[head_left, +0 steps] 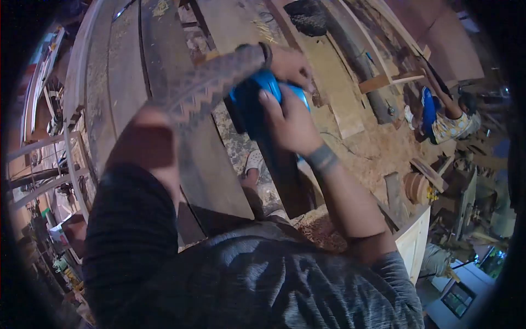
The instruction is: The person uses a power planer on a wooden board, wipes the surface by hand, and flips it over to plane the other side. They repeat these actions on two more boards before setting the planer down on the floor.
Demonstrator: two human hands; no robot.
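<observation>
Blue power tool, one: located between the two hands, at the far end of a dark plank; contact with the wood cannot be told. Right hand: closed on the tool, thumb against its casing. Left hand: at its far side, grip uncertain. Wide boards: alongside, left.

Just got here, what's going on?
Someone is working with a blue power tool among long wooden boards. Their right hand is on it; their left hand is at its far side, its grip unclear. Whether the tool is running can't be told. Pale shavings lie beyond, and another person is off to the right.
</observation>
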